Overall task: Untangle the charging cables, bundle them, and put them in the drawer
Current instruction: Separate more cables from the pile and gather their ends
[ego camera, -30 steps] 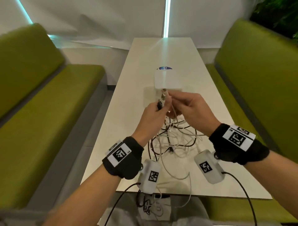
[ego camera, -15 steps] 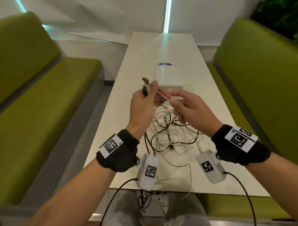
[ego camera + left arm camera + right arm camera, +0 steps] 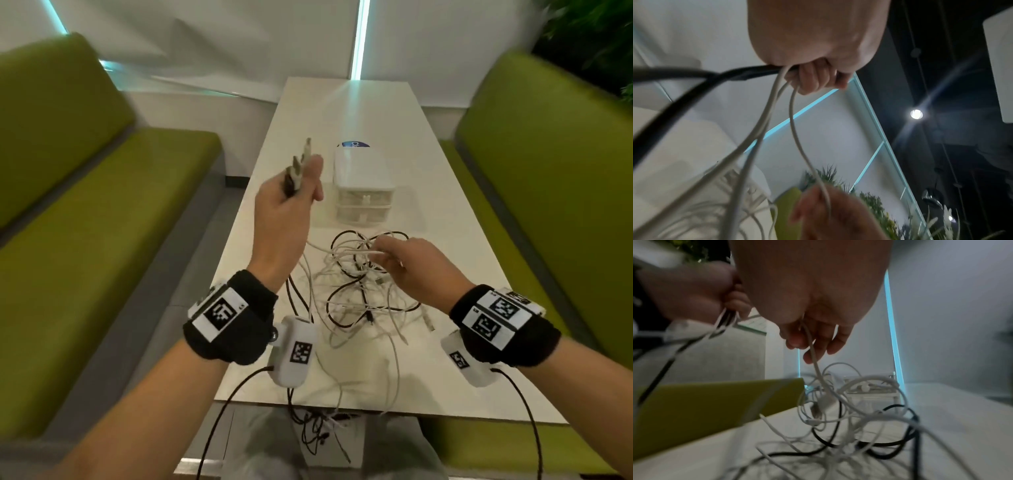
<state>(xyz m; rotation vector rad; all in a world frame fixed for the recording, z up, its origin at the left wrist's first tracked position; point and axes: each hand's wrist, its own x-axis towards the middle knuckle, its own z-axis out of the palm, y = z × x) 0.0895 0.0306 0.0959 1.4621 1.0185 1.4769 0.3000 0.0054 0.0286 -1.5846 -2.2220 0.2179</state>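
A tangle of white and black charging cables (image 3: 359, 284) lies on the white table (image 3: 455, 260). My left hand (image 3: 291, 198) is raised above the table's left side and grips several cable plug ends (image 3: 301, 164) that stick up from its fist; in the left wrist view its fingers (image 3: 813, 78) curl round white and black cables (image 3: 777, 91). My right hand (image 3: 407, 263) hovers low over the tangle with a white cable (image 3: 813, 356) running through its loosely curled fingers (image 3: 818, 340). A small white drawer unit (image 3: 363, 192) stands beyond the cables, both drawers closed.
Green benches (image 3: 85, 222) flank the table on both sides. A blue round sticker (image 3: 352, 144) lies behind the drawer unit. Some cable ends hang over the table's near edge (image 3: 318, 425) above my lap.
My left hand has risen and moved left with the plug ends. My right hand has dropped away from it to the tangle, sliding along a white cable.
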